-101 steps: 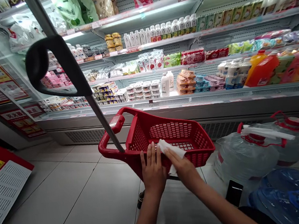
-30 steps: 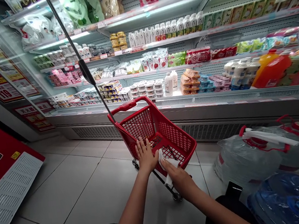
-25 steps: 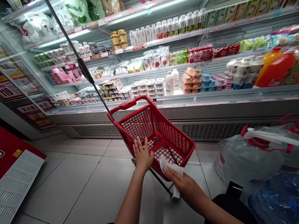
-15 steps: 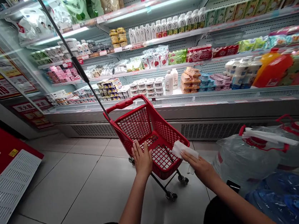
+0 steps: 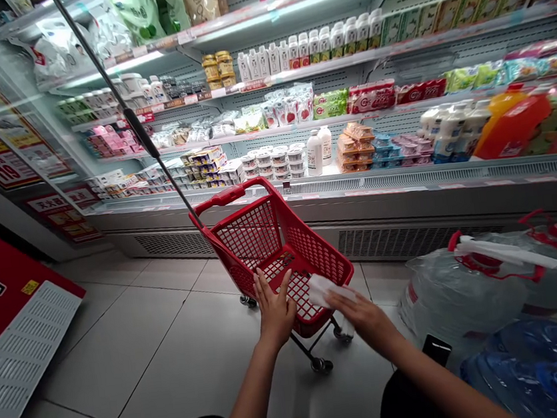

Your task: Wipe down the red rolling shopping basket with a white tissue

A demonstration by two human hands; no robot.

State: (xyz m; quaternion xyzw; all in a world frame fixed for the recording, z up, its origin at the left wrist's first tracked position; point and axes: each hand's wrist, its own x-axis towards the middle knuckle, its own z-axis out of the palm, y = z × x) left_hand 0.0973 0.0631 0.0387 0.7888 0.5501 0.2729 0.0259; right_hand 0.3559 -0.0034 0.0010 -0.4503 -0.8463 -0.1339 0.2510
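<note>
A small red shopping cart (image 5: 316,251) with a latticed basket stands on the floor in front of me. My left hand (image 5: 274,313) rests at the basket's near left rim, fingers spread, holding nothing. Over the near right end of the basket, my right hand (image 5: 358,314) grips a white wipe (image 5: 320,290), whose loose end hangs below the fingers. Whether the wipe presses on the rim cannot be made out. A thin dark pole with a thicker grip (image 5: 142,132) slants up from the cart's handle (image 5: 227,197).
A refrigerated display (image 5: 274,129) with dairy cups, bottles and packs runs behind the cart. Large clear water jugs (image 5: 461,289) and blue bottles (image 5: 537,364) crowd the right side, with a dark phone (image 5: 436,349) beside them. A red cabinet (image 5: 11,293) stands at left on tiled floor.
My right hand has moved left with the wipe, which now lies further over the basket's near end. My left hand has shifted slightly right and down, its thumb spread further out.
</note>
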